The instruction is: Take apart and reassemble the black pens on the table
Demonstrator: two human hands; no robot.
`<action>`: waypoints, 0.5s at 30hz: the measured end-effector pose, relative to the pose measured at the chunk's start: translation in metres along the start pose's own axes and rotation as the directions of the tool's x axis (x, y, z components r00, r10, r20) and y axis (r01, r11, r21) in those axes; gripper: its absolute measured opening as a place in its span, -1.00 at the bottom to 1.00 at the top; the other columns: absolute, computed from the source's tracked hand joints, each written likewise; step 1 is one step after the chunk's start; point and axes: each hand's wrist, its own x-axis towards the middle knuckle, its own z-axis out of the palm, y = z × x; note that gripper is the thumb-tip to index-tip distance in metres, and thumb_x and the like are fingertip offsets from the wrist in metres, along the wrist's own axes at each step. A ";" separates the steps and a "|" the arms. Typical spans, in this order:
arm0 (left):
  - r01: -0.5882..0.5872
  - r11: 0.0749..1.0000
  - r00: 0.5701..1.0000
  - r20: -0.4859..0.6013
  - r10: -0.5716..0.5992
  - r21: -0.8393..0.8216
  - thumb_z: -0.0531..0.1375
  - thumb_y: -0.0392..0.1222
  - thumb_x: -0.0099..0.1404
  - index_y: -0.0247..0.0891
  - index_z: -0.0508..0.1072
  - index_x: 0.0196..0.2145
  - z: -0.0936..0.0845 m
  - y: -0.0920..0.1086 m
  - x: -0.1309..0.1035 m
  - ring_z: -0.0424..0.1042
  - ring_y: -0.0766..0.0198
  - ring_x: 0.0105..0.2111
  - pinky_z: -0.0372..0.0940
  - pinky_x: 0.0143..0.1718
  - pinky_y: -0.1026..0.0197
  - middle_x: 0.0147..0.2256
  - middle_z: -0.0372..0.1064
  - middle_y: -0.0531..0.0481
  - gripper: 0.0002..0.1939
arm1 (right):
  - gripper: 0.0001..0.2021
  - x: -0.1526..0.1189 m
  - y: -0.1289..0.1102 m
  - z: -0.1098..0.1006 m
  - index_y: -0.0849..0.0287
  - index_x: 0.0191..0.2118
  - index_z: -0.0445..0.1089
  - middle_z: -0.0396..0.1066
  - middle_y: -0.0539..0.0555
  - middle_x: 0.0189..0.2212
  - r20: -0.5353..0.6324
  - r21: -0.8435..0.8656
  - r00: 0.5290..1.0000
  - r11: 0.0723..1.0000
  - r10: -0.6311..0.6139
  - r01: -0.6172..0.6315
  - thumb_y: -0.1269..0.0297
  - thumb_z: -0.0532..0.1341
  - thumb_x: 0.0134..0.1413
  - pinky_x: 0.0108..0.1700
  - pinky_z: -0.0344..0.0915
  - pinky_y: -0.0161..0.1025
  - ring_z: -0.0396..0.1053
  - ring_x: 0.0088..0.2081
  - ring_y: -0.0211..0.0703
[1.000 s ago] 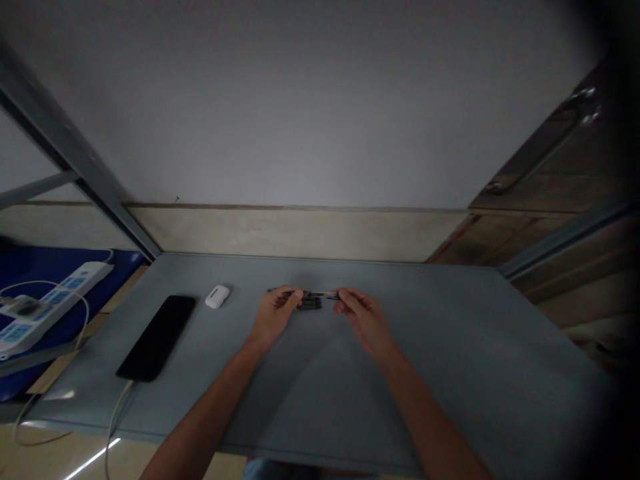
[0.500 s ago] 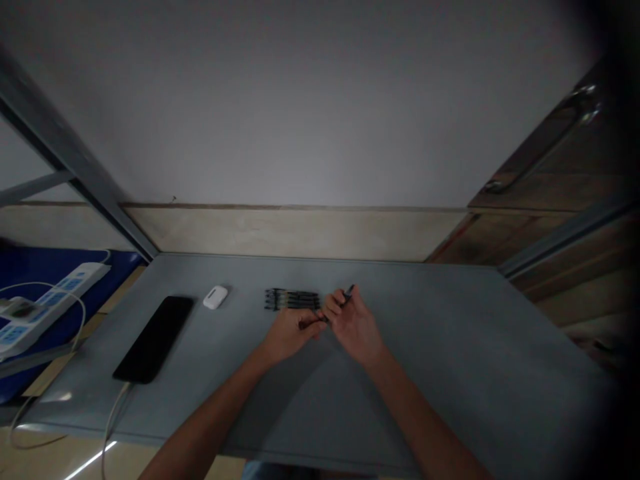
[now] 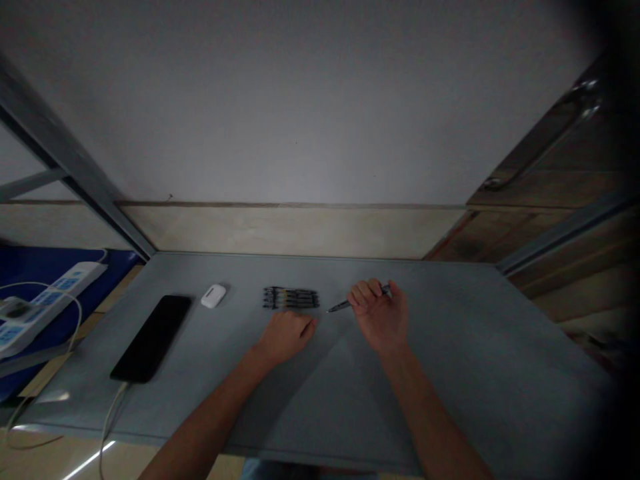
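Note:
A dark pen (image 3: pixel 340 306) slants out of my right hand (image 3: pixel 381 312), whose fingers are curled round it with the palm turned up. Its thin tip points left and down, and its other end shows near the thumb. My left hand (image 3: pixel 287 339) is closed, back upward, just in front of a row of several dark pens (image 3: pixel 291 298) lying side by side on the grey table (image 3: pixel 465 373). Whatever its fingers hold, if anything, is hidden. A gap separates the pen's tip from my left hand.
To the left lie a white earbud case (image 3: pixel 214 295) and a black phone (image 3: pixel 151 339) with a cable (image 3: pixel 114 410) plugged in. A white power strip (image 3: pixel 50 303) sits on a blue surface beyond the table's left edge. A wall rises behind.
My hands were together on the pen. My right hand has moved right with it, baring its tip, while my left hand stays near the row and no longer shows a dark piece.

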 end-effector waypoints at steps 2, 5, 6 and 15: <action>0.006 1.000 1.000 0.002 -0.006 0.007 -0.13 -0.05 0.43 -0.29 0.51 -0.36 0.000 0.000 0.000 0.48 0.13 -0.37 0.28 -0.30 0.16 -0.37 0.50 -0.18 -0.52 | -0.58 0.000 0.000 0.001 0.09 -0.58 0.00 -0.21 -0.08 -0.60 0.001 0.008 1.000 1.000 -0.008 0.008 -0.02 -0.02 0.22 -0.51 0.03 -0.18 -0.16 -0.57 -0.20; 0.006 1.000 1.000 0.001 -0.006 0.000 -0.11 -0.06 0.42 -0.28 0.52 -0.35 -0.001 -0.001 0.001 0.48 0.13 -0.36 0.28 -0.29 0.17 -0.37 0.50 -0.17 -0.54 | -0.58 -0.001 0.001 0.005 0.09 -0.56 0.05 -0.22 -0.08 -0.59 0.009 0.012 1.000 1.000 -0.003 0.003 -0.06 -0.05 0.23 -0.51 0.03 -0.19 -0.16 -0.57 -0.20; 0.007 1.000 1.000 0.001 -0.007 -0.002 -0.11 -0.06 0.42 -0.28 0.52 -0.34 -0.001 -0.001 0.001 0.48 0.13 -0.35 0.28 -0.30 0.17 -0.36 0.50 -0.17 -0.54 | -0.58 -0.002 0.002 0.005 0.08 -0.55 0.08 -0.21 -0.08 -0.59 0.011 0.005 1.000 1.000 -0.001 0.001 -0.07 -0.05 0.23 -0.51 0.04 -0.19 -0.14 -0.57 -0.20; -0.014 1.000 1.000 -0.004 0.015 0.018 -0.11 -0.07 0.42 -0.26 0.51 -0.32 0.000 0.000 0.001 0.48 0.14 -0.34 0.28 -0.30 0.18 -0.35 0.50 -0.15 -0.56 | -0.60 -0.002 0.006 0.005 0.08 -0.53 0.15 -0.20 -0.08 -0.59 0.010 -0.003 1.000 1.000 0.008 -0.008 -0.06 -0.03 0.22 -0.51 0.05 -0.21 -0.12 -0.57 -0.21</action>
